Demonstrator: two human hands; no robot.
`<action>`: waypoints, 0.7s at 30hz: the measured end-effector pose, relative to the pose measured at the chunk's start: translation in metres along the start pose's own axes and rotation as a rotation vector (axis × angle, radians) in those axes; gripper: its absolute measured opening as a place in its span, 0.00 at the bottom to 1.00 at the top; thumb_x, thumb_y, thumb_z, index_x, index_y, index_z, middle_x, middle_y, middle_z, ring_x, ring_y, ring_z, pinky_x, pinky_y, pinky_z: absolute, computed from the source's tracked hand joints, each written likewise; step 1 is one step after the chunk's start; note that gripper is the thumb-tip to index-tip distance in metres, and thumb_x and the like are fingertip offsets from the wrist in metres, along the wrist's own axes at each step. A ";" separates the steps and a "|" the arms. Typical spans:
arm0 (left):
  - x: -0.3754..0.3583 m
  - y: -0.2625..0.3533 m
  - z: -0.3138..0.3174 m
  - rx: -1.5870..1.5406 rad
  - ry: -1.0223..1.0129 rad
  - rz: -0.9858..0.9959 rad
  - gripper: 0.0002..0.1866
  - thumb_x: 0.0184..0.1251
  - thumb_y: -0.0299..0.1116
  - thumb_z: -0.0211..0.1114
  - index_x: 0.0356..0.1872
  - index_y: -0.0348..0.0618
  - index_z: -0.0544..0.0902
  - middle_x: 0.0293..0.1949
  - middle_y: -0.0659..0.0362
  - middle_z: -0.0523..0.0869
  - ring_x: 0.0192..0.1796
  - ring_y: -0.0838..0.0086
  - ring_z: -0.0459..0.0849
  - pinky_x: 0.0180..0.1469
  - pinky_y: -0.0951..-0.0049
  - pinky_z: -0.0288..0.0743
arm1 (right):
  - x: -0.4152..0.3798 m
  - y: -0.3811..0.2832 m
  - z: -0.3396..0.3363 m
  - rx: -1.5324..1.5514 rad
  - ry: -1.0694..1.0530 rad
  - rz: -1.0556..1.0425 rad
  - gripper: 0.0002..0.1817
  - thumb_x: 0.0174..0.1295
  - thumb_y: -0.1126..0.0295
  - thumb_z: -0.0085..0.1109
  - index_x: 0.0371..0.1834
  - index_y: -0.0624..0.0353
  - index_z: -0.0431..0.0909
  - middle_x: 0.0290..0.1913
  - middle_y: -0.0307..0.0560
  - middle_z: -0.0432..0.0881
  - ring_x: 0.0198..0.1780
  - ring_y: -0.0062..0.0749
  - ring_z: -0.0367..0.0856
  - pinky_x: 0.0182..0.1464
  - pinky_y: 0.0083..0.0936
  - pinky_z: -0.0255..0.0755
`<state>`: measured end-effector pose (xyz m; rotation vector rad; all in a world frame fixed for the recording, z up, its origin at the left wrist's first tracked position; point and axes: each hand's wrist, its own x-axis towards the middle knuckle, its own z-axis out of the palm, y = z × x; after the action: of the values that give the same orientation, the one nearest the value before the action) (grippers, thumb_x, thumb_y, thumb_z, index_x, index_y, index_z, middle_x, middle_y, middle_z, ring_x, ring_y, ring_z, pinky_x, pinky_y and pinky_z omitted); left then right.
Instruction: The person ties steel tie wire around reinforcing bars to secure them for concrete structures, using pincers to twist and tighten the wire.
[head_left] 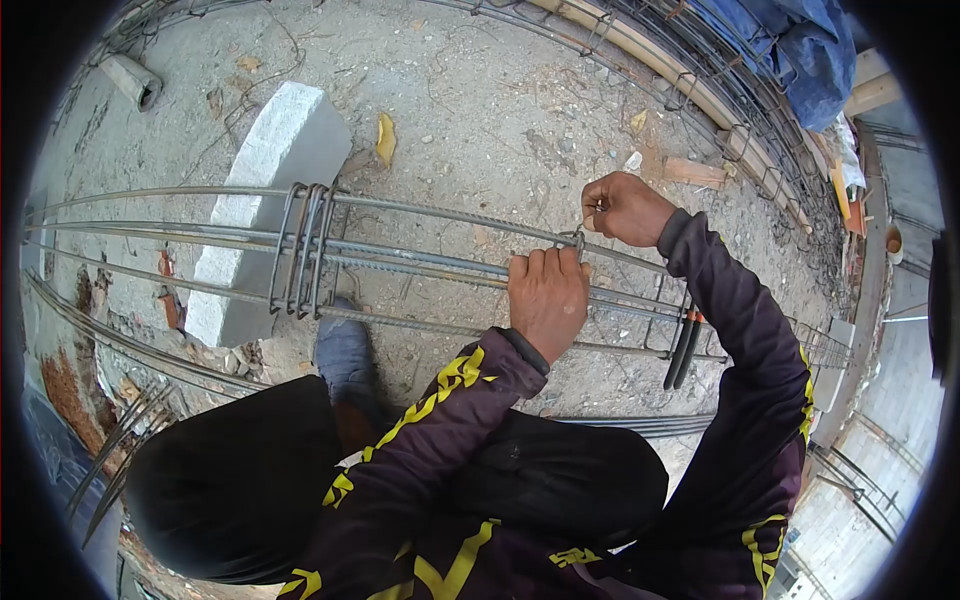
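My left hand (548, 303) is closed around a steel stirrup (579, 241) and rests against the long ribbed rebars (420, 255). Just beyond it, my right hand (628, 209) has its fingers pinched together above the upper bar; what lies between the fingertips is too small to make out. Several stirrups (303, 250) are bunched on the bars farther left. Pincers with black and orange handles (684, 350) hang at the bars below my right forearm.
A white block (262, 215) lies under the bars at left, near my shoe (345, 348). More rebar cages (690, 90) and a blue tarp (790, 55) are at upper right. A brick (695, 173) lies on the rough ground.
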<state>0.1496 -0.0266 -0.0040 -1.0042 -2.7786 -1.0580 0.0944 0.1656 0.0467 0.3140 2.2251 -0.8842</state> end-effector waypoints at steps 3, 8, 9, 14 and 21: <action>0.000 -0.001 0.001 -0.019 -0.005 -0.006 0.10 0.66 0.37 0.65 0.32 0.43 0.76 0.28 0.56 0.78 0.35 0.62 0.76 0.43 0.60 0.64 | 0.005 -0.011 -0.005 -0.073 -0.123 0.116 0.06 0.52 0.73 0.63 0.24 0.65 0.80 0.19 0.44 0.77 0.17 0.27 0.73 0.21 0.29 0.68; 0.001 -0.003 0.003 -0.045 -0.032 -0.022 0.10 0.64 0.37 0.66 0.32 0.42 0.76 0.28 0.56 0.78 0.36 0.62 0.77 0.43 0.59 0.64 | 0.018 -0.041 -0.020 -0.099 -0.229 0.390 0.05 0.53 0.74 0.64 0.24 0.64 0.81 0.18 0.45 0.78 0.15 0.26 0.73 0.15 0.30 0.63; 0.001 -0.004 0.003 -0.062 -0.049 -0.025 0.10 0.64 0.37 0.66 0.32 0.42 0.76 0.28 0.56 0.78 0.36 0.63 0.77 0.43 0.59 0.64 | 0.018 -0.042 -0.021 -0.050 -0.204 0.401 0.05 0.54 0.74 0.64 0.25 0.64 0.81 0.19 0.44 0.78 0.15 0.26 0.73 0.15 0.30 0.63; 0.004 -0.005 -0.001 -0.092 -0.064 -0.052 0.11 0.62 0.37 0.68 0.33 0.43 0.76 0.29 0.56 0.77 0.36 0.63 0.77 0.42 0.59 0.65 | -0.013 -0.023 -0.045 0.290 0.107 0.187 0.31 0.63 0.65 0.70 0.68 0.60 0.71 0.39 0.48 0.85 0.36 0.23 0.81 0.39 0.24 0.78; 0.004 -0.001 -0.003 -0.183 -0.117 -0.081 0.10 0.61 0.36 0.68 0.32 0.43 0.76 0.30 0.55 0.79 0.37 0.61 0.77 0.44 0.59 0.64 | -0.180 0.076 0.046 -0.130 0.697 0.636 0.38 0.60 0.48 0.69 0.69 0.57 0.73 0.56 0.68 0.82 0.59 0.55 0.82 0.59 0.41 0.75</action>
<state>0.1451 -0.0270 -0.0012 -1.0091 -2.8792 -1.3271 0.2821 0.1971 0.1098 1.3412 2.5113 -0.2914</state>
